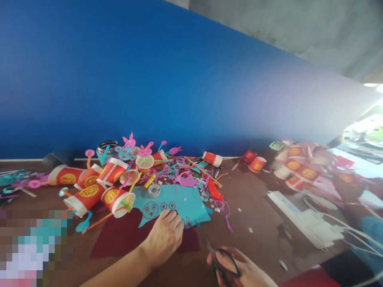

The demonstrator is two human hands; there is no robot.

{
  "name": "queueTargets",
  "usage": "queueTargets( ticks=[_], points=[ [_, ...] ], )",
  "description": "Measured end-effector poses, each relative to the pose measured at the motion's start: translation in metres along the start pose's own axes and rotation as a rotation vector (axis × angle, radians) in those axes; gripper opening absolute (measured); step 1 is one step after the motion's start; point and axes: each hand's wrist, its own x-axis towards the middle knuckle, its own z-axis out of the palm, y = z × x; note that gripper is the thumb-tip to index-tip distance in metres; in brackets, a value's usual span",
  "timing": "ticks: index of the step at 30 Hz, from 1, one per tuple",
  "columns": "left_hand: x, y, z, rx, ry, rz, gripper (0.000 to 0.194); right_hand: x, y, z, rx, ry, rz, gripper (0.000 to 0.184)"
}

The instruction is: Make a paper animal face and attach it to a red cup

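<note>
My left hand (pixel 167 233), its fingers curled, grips the lower edge of a light-blue sheet of paper (pixel 176 196). The sheet bears a drawn round face, two small circles with hearts, and pointed shapes beside my fingers. In my right hand (pixel 247 269) is a pair of scissors (pixel 210 246) with black handles. Its blades are blurred and point toward the sheet's lower edge; I cannot tell whether they touch it. Part of a dark red sheet (pixel 116 235) lies under the blue one. A roll of clear tape (pixel 154 191) rests on the blue paper.
Red paper cups (pixel 89 194) with straws and paper cutouts lie at left. Purple scraps (pixel 186 180) and a red object (pixel 214 190) sit behind the sheet. At right are a white power strip (pixel 299 217) with cables and piled cups (pixel 308 173). A blue wall stands behind.
</note>
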Motion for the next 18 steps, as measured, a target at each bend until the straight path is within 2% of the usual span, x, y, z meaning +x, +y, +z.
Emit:
queueTargets(
  ticks=[3, 8, 14, 18],
  points=[
    [-0.001, 0.0, -0.001, -0.01, 0.014, -0.003, 0.015, 0.013, -0.001, 0.017, 0.013, -0.036, -0.016, 0.058],
    [-0.001, -0.001, -0.001, -0.031, 0.059, -0.014, 0.014, 0.027, 0.0, 0.036, -0.009, -0.002, -0.119, 0.059],
    [0.001, -0.002, 0.001, -0.032, 0.089, -0.006, 0.015, 0.041, 0.013, 0.039, -0.077, 0.02, -0.176, 0.064],
    [-0.001, -0.002, 0.003, -0.021, 0.079, 0.003, 0.015, 0.046, 0.023, 0.037, -0.117, 0.087, -0.188, 0.061]
  ],
)
